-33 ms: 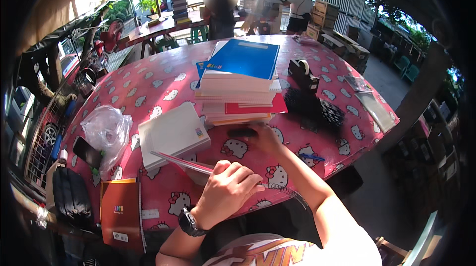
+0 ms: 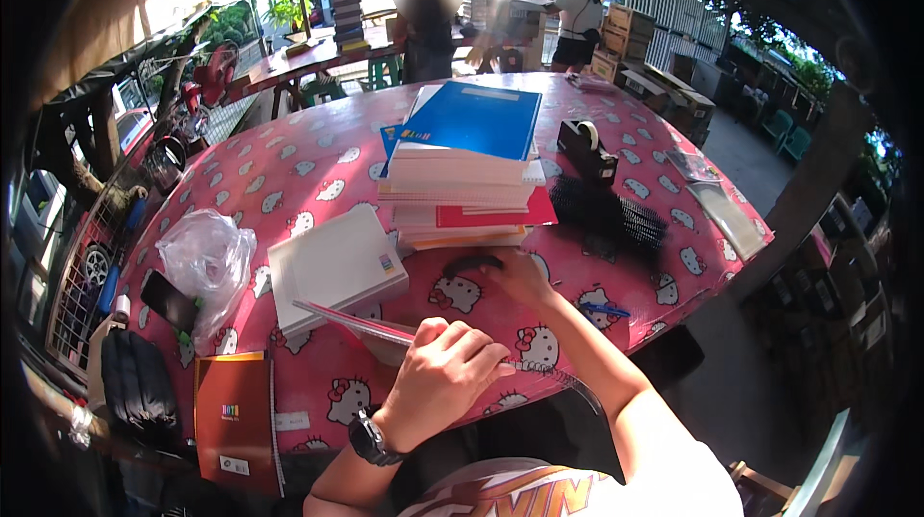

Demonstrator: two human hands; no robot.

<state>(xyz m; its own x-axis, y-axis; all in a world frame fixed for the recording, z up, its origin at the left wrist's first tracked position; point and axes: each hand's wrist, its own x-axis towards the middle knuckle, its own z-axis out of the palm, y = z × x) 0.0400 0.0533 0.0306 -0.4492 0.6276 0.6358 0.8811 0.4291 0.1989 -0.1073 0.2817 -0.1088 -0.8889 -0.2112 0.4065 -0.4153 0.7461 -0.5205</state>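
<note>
My left hand [image 2: 445,374], with a black wristwatch, is closed on a thin pink-covered book [image 2: 358,323] seen edge-on over the table's near edge. A wire spiral binding [image 2: 553,380] trails from it to the right. My right hand [image 2: 515,276] reaches forward and grips a small curved black object [image 2: 472,262] lying at the foot of a stack of books [image 2: 467,192] topped by a blue notebook [image 2: 476,117]. A white block of paper [image 2: 332,267] lies just left of the stack, behind the pink-covered book.
The round table [image 2: 289,180] wears a pink cartoon-cat cloth. On it are a black tape dispenser [image 2: 587,151], a heap of black binding combs [image 2: 616,214], a blue pen [image 2: 606,308], a plastic bag [image 2: 207,262], a phone [image 2: 168,300] and an orange notebook [image 2: 236,416]. Two people stand far behind.
</note>
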